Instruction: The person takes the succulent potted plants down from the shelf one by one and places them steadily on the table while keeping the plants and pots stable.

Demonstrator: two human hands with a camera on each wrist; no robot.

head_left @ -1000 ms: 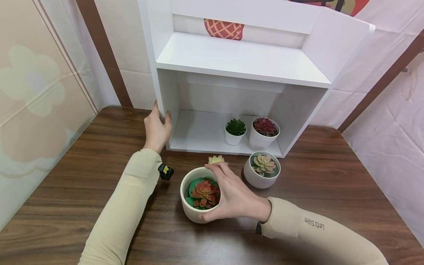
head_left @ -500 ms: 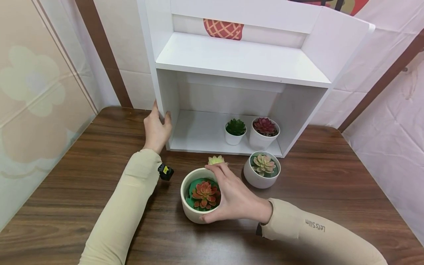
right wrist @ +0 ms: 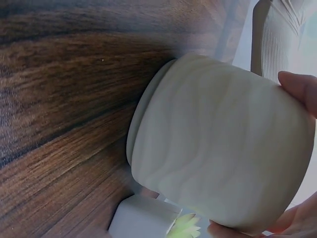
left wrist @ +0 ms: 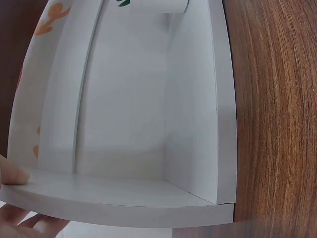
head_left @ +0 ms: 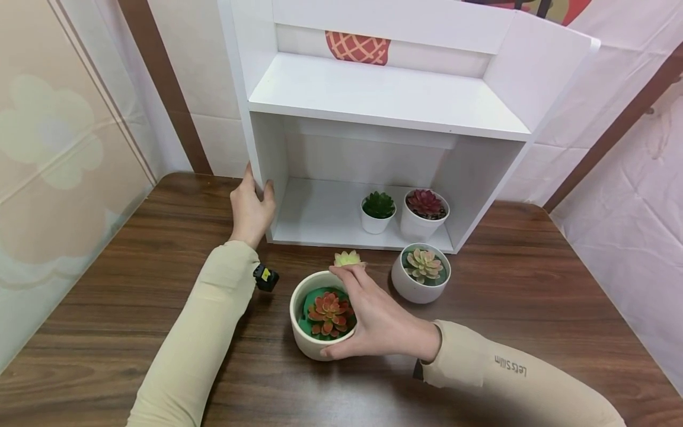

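My right hand (head_left: 379, 317) holds a round cream pot (head_left: 306, 345) with a red-orange succulent (head_left: 329, 314), fingers over the far rim and thumb at the near side. In the right wrist view the pot's wavy outer wall (right wrist: 218, 139) fills the middle, its base at the wooden table. At the left end of the white shelf (head_left: 395, 118), my left hand (head_left: 252, 209) grips the side panel, thumb inside and fingers outside. The left wrist view shows that panel (left wrist: 119, 212) between thumb and fingers. A pale yellow-green succulent (head_left: 347, 258) stands behind the cream pot, its pot hidden from the head.
Inside the shelf's lower compartment, toward the right, stand a small green succulent (head_left: 378, 206) and a dark red one (head_left: 425, 204) in white pots. A pale pink succulent in a whitish pot (head_left: 418, 290) sits before the shelf's right front edge. Fabric walls surround the wooden table (head_left: 107, 332).
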